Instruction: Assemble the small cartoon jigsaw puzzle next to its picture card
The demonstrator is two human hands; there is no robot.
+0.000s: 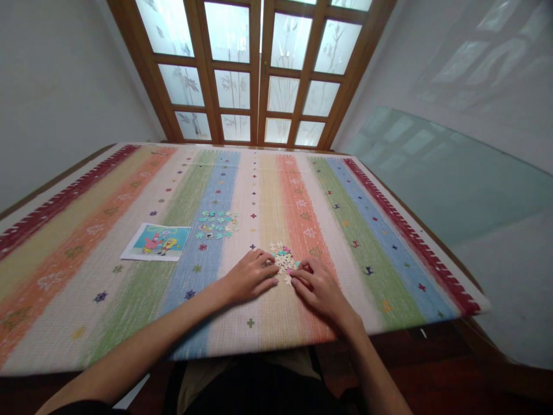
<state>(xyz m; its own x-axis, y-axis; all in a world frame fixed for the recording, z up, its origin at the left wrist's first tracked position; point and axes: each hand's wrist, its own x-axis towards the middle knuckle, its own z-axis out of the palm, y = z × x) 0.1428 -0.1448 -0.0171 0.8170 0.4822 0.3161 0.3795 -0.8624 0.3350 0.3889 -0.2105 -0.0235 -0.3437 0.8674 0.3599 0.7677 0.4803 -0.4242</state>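
Note:
A loose heap of small jigsaw puzzle pieces (284, 260), mostly showing pale backs with a few pink and teal ones, lies on the cloth between my hands. My left hand (252, 275) rests at the heap's left edge, fingers loosely bent and apart, with nothing visible in them. From the right, my right hand (318, 286) reaches to the near side of the heap. Its thumb and fingertips come together on a puzzle piece (290, 272), which the fingers partly cover. Farther left, teal puzzle pieces (217, 225) lie spread out in rough rows.
Left of the teal pieces lies a printed reference picture (158, 242) with a pink starfish and a yellow cartoon figure. A striped tablecloth (142, 300) covers the table. Beyond the far edge stand wooden doors with glass panes (233, 89); a glass panel (453, 173) is at the right.

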